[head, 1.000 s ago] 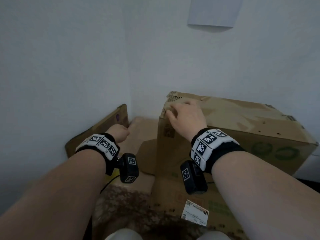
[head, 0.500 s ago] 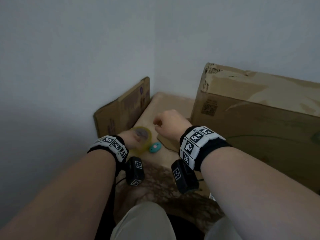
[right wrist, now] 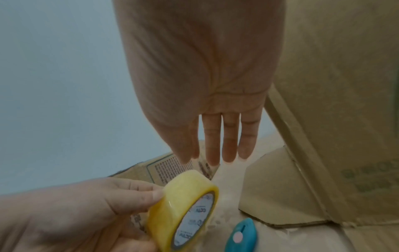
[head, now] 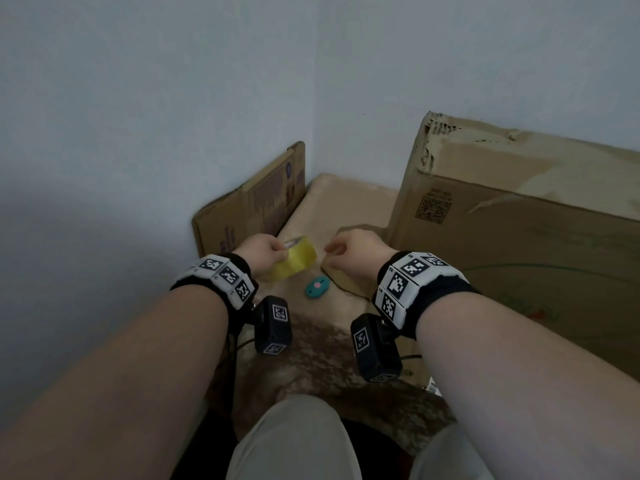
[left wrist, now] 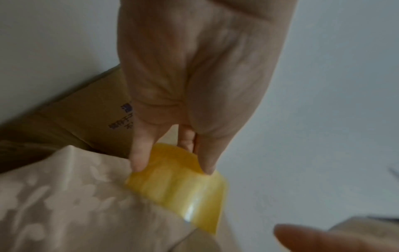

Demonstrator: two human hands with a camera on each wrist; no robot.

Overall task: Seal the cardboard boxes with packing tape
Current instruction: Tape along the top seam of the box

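Observation:
My left hand grips a yellow roll of packing tape, tilted on its edge just above the beige patterned cloth. In the left wrist view my fingers curl over the roll. My right hand hovers just to the right of the roll and holds nothing. In the right wrist view its fingers hang straight down above the roll. A large worn cardboard box stands at the right, against the wall.
A small teal box cutter lies on the cloth below the roll. A flattened cardboard sheet leans on the left wall. A loose cardboard flap lies at the foot of the big box. My knees show at the bottom.
My right hand has left the top corner of the big box and come down beside the tape. My left hand has taken hold of the roll and lifted it.

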